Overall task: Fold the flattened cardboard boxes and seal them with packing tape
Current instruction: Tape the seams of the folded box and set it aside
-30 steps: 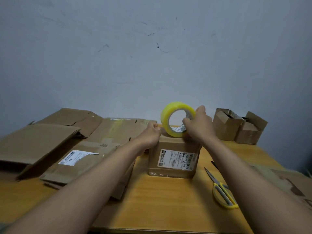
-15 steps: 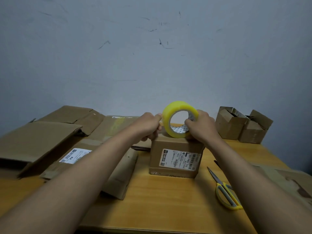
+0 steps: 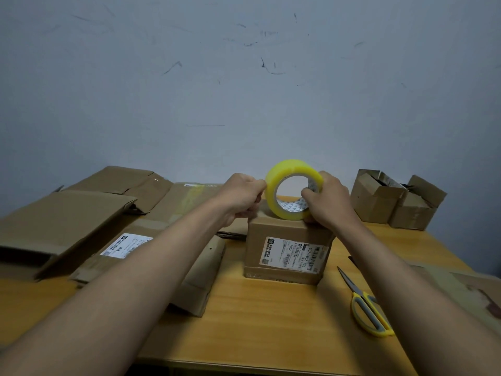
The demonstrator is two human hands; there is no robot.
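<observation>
A small folded cardboard box (image 3: 288, 253) with a white shipping label stands on the wooden table (image 3: 271, 321). On its top, upright on edge, sits a yellow roll of packing tape (image 3: 291, 172). My right hand (image 3: 329, 199) grips the roll, thumb through its core. My left hand (image 3: 241, 195) is at the roll's left rim with fingers curled, pinching at the tape's edge there. Whether a strip is pulled free cannot be made out.
Several flattened cardboard boxes (image 3: 89, 221) lie piled on the left. Two small open boxes (image 3: 393, 202) stand at the back right. Yellow-handled scissors (image 3: 366, 308) lie on the right, with more flat cardboard (image 3: 466, 289) beyond them.
My left hand rose from the box's top left edge to the roll's left rim. The right hand's thumb went into the core and the roll turned slightly.
</observation>
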